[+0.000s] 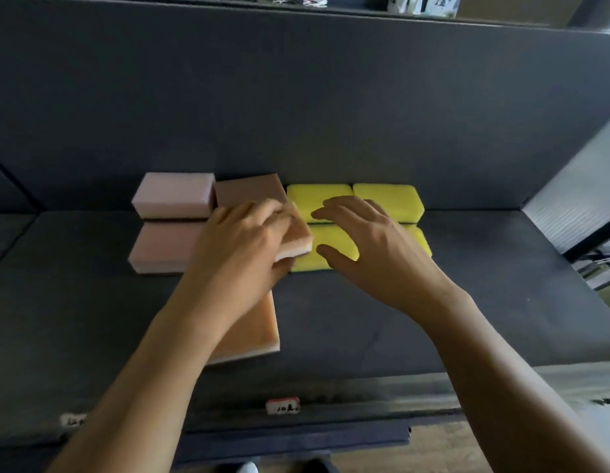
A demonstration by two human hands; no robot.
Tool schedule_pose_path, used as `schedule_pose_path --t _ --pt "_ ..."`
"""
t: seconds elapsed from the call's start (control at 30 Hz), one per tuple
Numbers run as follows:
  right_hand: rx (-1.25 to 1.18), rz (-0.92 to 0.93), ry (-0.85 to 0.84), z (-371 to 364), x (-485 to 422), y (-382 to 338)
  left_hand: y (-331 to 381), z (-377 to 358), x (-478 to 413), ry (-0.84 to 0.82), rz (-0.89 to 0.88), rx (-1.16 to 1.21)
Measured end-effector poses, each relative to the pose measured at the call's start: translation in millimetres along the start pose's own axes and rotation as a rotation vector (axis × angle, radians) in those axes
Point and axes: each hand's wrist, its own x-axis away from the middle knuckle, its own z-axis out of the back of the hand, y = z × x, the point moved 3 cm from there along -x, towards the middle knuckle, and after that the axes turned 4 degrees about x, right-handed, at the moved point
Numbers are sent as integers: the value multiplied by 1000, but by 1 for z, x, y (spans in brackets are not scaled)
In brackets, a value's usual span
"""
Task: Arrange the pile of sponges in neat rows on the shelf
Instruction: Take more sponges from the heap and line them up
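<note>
My left hand (238,244) grips an orange sponge (298,235) by its near end, tilted against the yellow block. My right hand (361,240) hovers with spread, relaxed fingers over the yellow sponges (388,196), which lie in two rows by the back wall. Pink sponges sit at left, one at the back (173,194) and one in front (160,249), with a brown-topped sponge (249,191) behind my left hand. Another orange sponge (252,329) lies nearer the front edge, partly under my left forearm.
The dark grey shelf (467,302) has a tall grey back wall (296,114). A small price tag (283,404) is clipped to the front edge. A pale side panel (576,192) stands at the right. The floor shows below.
</note>
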Motion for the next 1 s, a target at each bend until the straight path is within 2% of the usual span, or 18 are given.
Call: schedule_pose_path --t 0.17,0.37,0.67,1.0 --pt "-47 85 -38 -18 -11 -28 -24 3 20 -37 85 -2" --pt "0 56 -60 -36 -19 -36 -36 -2 28 -38 109 73" --pt "25 57 -9 -42 -30 -50 -58 0 32 -22 101 137" --pt "21 72 -27 -44 -32 -58 -69 -6 36 -29 69 218"
